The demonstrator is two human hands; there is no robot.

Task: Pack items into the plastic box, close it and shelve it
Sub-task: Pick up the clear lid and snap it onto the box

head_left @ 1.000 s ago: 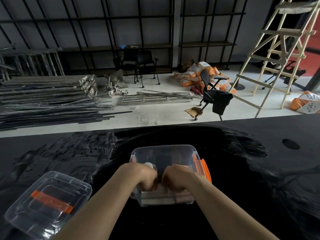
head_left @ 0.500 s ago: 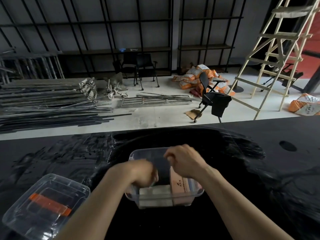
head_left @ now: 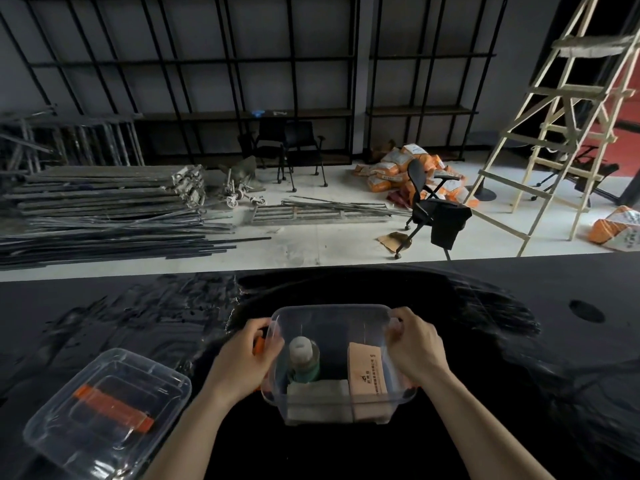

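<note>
The clear plastic box (head_left: 330,311) stands open on the black table, directly in front of me. Inside it are a green bottle with a white cap (head_left: 304,358), a tan carton (head_left: 366,372) standing on end, and a pale flat pack (head_left: 318,398) at the near wall. My left hand (head_left: 246,358) grips the box's left side over an orange latch. My right hand (head_left: 415,348) grips its right side. The clear lid with an orange handle (head_left: 107,414) lies flat at the near left, apart from the box.
The black table (head_left: 519,341) stretches wide, with a round hole (head_left: 587,310) at the right. Beyond its far edge are black wall shelves (head_left: 242,114), stacked metal bars (head_left: 104,216), an office chair (head_left: 433,209), orange sacks and a wooden ladder (head_left: 554,133).
Both hands have come out of the box, where they were setting the items, and now hold its left and right sides. The bottle and carton are now uncovered.
</note>
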